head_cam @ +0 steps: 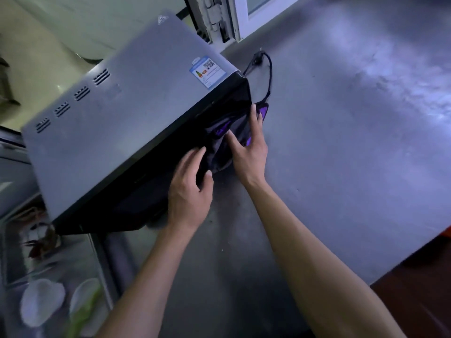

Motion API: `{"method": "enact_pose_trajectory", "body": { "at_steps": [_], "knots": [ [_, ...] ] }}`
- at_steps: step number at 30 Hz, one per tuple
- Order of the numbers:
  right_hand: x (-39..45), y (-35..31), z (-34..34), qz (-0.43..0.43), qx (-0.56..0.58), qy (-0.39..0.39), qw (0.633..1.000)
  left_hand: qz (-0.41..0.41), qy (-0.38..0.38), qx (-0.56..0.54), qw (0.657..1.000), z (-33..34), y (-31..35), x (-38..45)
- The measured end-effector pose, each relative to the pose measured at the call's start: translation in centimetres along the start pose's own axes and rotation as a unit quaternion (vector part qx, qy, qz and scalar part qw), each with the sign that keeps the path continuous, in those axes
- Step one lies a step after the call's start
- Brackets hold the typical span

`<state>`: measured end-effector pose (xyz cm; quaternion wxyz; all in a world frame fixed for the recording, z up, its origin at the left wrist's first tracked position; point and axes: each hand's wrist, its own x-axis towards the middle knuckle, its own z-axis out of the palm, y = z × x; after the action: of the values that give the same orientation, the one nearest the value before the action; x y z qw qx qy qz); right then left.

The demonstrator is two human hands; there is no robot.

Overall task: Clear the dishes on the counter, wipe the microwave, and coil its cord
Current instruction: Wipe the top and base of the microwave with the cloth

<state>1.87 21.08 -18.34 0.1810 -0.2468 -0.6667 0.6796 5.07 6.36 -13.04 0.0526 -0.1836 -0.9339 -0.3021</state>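
A grey-topped microwave (117,132) with a black glass front stands on the grey counter (341,142). A dark cloth with purple patches (224,132) lies against the right part of its front. My right hand (249,145) presses the cloth flat against the door with spread fingers. My left hand (190,189) rests on the black front just left of the cloth, thumb touching the cloth's lower edge. The black power cord (269,74) runs from behind the microwave's right corner, its plug (257,57) lying on the counter.
A sink (48,276) at lower left holds white dishes (41,303) and some food scraps. A white window frame (219,18) stands behind the microwave. The counter's edge runs diagonally at lower right, above a dark reddish floor (415,289).
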Motion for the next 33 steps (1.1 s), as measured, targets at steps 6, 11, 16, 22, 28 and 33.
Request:
{"method": "enact_pose_trajectory", "body": {
  "at_steps": [6, 11, 16, 22, 28, 33],
  "knots": [
    [0.7, -0.2, -0.3, 0.004, 0.01, 0.041, 0.999, -0.073, 0.034, -0.066, 0.995, 2.5, 2.0, 1.8],
    [1.0, 0.4, -2.0, 0.02, -0.016, 0.032, 0.999, -0.107, 0.081, -0.105, 0.985, 3.8, 2.7, 2.3],
    [-0.3, 0.9, -3.4, 0.027, -0.026, 0.002, 0.999, -0.187, 0.064, -0.144, 0.97, 5.3, 2.3, 1.0],
    [-4.3, 1.2, -7.3, -0.007, -0.083, -0.021, 0.996, -0.229, 0.097, -0.214, 0.945, 6.1, 3.0, -2.7],
    [-7.1, 3.8, -9.1, -0.024, -0.184, -0.094, 0.978, -0.307, 0.083, -0.243, 0.917, 7.2, 0.8, -6.3],
    [-7.5, 6.1, -7.2, -0.062, -0.285, -0.196, 0.936, -0.374, 0.072, -0.223, 0.897, 7.6, -2.2, -6.4]
  ]
}}
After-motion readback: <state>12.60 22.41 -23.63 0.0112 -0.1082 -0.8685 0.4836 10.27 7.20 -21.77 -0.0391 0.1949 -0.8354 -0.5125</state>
